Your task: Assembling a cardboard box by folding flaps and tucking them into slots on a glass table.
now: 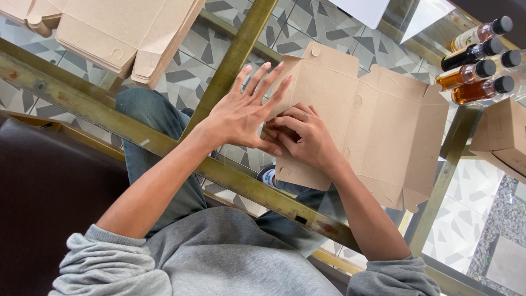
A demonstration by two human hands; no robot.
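Note:
A flat brown cardboard box blank (383, 131) lies unfolded on the glass tabletop, its flaps and tabs spread out. My left hand (241, 115) rests flat on the blank's left panel with the fingers spread apart. Right beside it, my right hand (304, 137) has its fingers curled on the panel's near edge, pinching the cardboard at a fold. The two hands touch at the thumbs. Grey sleeves cover both my arms up to the elbows.
A stack of flat cardboard blanks (120, 33) lies at the top left. Several small amber and dark bottles with black caps (476, 60) lie at the top right, above a folded cardboard box (501, 137). The glass table has a brass frame (235, 55). A white sheet (361, 8) lies at the top edge.

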